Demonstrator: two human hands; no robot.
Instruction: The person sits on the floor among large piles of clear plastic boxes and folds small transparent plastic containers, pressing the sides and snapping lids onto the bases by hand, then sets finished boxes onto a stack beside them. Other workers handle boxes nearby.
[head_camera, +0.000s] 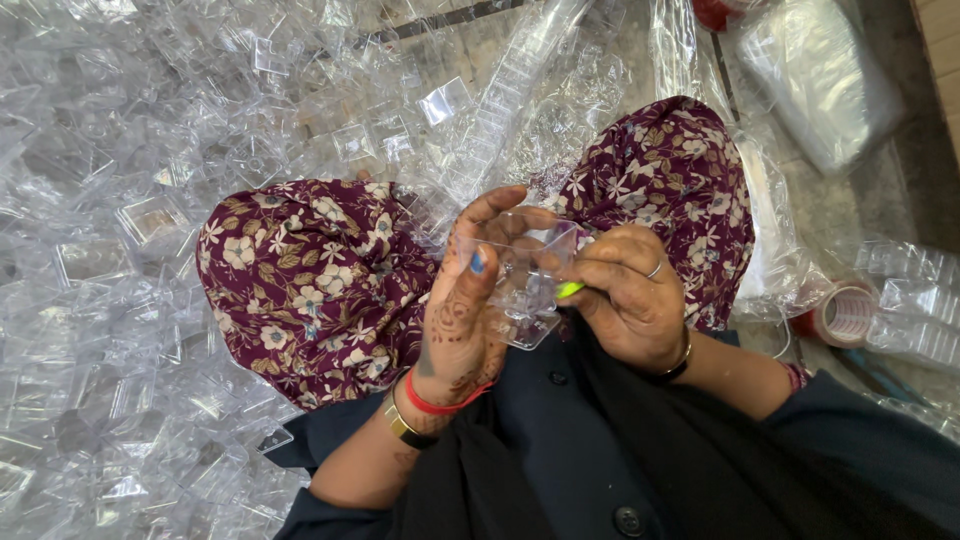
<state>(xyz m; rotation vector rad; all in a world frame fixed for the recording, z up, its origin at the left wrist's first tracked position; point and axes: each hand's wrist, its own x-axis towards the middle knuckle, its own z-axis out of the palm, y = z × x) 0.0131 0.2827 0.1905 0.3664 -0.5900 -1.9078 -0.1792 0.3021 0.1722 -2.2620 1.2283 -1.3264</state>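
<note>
My left hand (462, 300) and my right hand (628, 295) meet over my lap, both gripping one small clear plastic box (527, 270). The left fingers curl over its top edge and its left side. The right hand pinches its right side, and a small yellow-green piece (569, 290) shows at the right fingertips. My knees in dark red floral cloth (310, 275) lie under and beside the hands.
A big heap of clear plastic boxes (110, 230) covers the floor on the left and ahead. A stacked column of clear boxes (500, 100) leans toward my lap. A red-cored tape roll (845, 312) and more clear stacks (915, 300) lie on the right, a bagged bundle (820, 75) beyond.
</note>
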